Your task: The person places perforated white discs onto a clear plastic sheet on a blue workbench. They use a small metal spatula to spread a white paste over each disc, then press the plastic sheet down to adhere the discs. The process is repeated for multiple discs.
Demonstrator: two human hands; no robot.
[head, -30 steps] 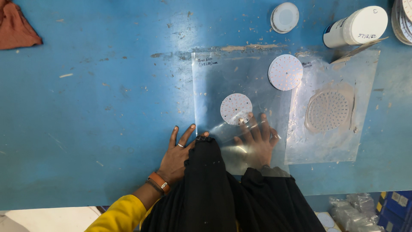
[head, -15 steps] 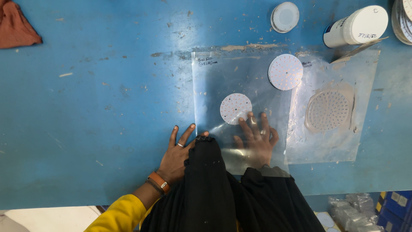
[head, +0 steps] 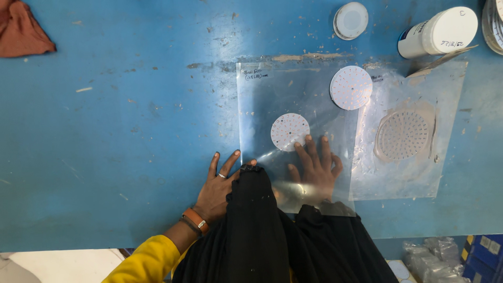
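Observation:
My left hand (head: pixel 217 183) lies flat on the blue table (head: pixel 120 131), fingers spread, with a ring and an orange wristband, just left of a clear plastic sheet (head: pixel 262 94). My right hand (head: pixel 314 167) rests flat at that sheet and looks covered by its glossy film. Its fingertips touch the lower right edge of a white round dotted disc (head: pixel 290 132). A second white disc (head: pixel 351 87) lies further up to the right. A black cloth (head: pixel 257 220) hanging below me hides both wrists' inner sides.
A second clear sheet (head: pixel 445 157) with a round perforated stencil (head: pixel 402 135) lies to the right. A white jar (head: pixel 439 32), a round lid (head: pixel 350 21) and stacked discs (head: pixel 495 23) stand at the back right. A brown rag (head: pixel 21 29) lies back left.
My right hand's fingers have crept slightly up to the disc's edge. The left hand and the disc have stayed where they were.

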